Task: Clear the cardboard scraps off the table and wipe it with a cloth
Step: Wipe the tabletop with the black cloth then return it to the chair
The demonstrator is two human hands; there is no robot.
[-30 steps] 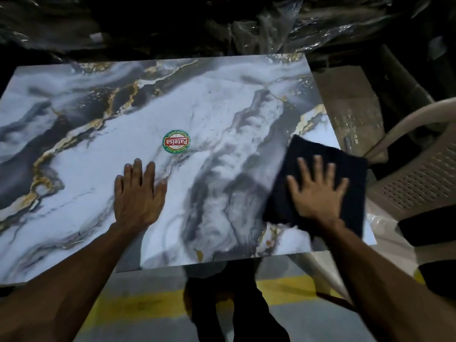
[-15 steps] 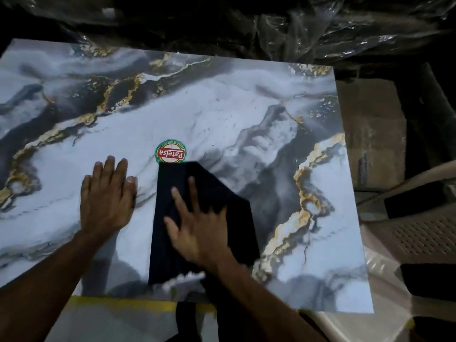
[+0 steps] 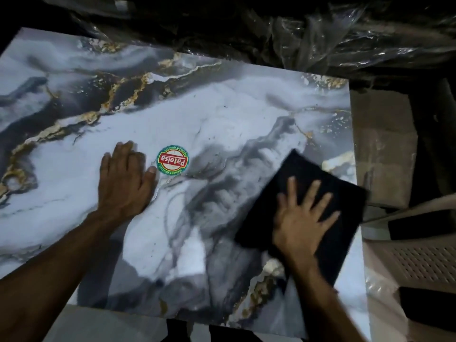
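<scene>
Cloth (image 3: 320,188) lies under flat right hand (image 3: 302,223); left hand (image 3: 124,178) presses table (image 3: 222,114).

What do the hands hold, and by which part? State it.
Nothing is gripped. The right hand presses flat, fingers spread, on the middle of the dark cloth. The left hand rests flat on the table.

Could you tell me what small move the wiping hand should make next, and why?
Probably sweep the dark cloth leftward and away, across the table. The right hand presses it flat by the right edge, the left hand rests beside the round sticker, and small dark specks show on the far middle.
</scene>
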